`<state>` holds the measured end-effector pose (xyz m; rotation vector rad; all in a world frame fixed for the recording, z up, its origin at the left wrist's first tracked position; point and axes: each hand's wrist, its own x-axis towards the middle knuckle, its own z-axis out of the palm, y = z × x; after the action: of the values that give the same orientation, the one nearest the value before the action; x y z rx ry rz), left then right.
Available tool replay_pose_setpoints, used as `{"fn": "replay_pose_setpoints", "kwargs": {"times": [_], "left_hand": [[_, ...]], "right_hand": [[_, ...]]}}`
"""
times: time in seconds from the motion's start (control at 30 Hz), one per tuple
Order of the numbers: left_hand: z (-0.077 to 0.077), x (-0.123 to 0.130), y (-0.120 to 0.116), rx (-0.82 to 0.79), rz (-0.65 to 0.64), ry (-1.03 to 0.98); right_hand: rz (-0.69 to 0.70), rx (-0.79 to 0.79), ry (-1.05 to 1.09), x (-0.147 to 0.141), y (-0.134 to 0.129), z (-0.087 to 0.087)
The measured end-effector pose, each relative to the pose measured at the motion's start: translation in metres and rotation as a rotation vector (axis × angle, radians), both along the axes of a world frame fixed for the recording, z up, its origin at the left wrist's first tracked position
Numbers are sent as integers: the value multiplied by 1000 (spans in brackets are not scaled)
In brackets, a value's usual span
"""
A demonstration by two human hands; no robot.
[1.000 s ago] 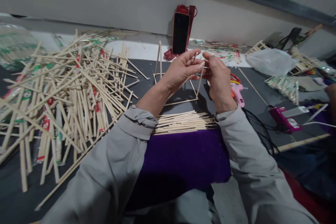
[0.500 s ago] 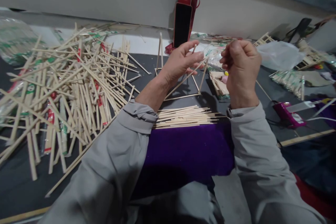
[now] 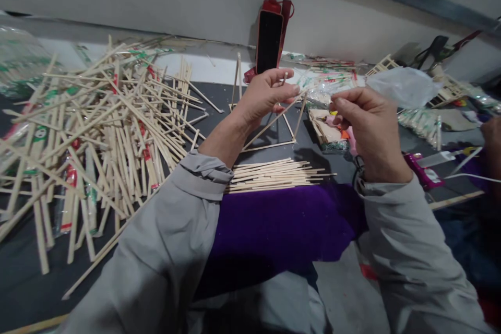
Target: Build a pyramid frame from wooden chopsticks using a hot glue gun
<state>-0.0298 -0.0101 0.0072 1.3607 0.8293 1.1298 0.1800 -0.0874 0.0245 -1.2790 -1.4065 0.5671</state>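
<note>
My left hand (image 3: 260, 96) is closed around the upper part of a frame of thin wooden chopsticks (image 3: 273, 121). One stick end pokes up between its thumb and fingers. The frame's lower corner rests near the dark table, with sticks rising from it in a triangle. To the right, my right hand (image 3: 370, 125) is raised with thumb and forefinger pinched together; anything between them is too small to make out. Partly behind it, a pink glue gun (image 3: 351, 138) lies by a cardboard box (image 3: 325, 130). Below the frame, a row of chopsticks (image 3: 274, 175) lies along the purple cloth (image 3: 277, 224).
A big heap of loose and wrapped chopsticks (image 3: 117, 135) covers the left side. A phone (image 3: 269, 42) leans upright against a red bottle at the wall. On the right are a plastic bag (image 3: 403, 86), a magenta power strip (image 3: 425, 171) and another person's hand (image 3: 492, 138).
My right hand has lowered slightly and turned from a raised fist to a forward pinch. My left hand has closed more on the frame. Another person's hand has come in at the right edge.
</note>
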Motion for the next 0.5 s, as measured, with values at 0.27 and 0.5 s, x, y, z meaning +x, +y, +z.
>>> {"fn": "replay_pose_setpoints", "kwargs": {"times": [0.27,0.5], "left_hand": [[1,-4,1,6,8,23],[3,-2,1,-46,84,41]], "right_hand": [[46,-114,-81,1,-7,-9],[79,-139,-119,-8,-3,-12]]}}
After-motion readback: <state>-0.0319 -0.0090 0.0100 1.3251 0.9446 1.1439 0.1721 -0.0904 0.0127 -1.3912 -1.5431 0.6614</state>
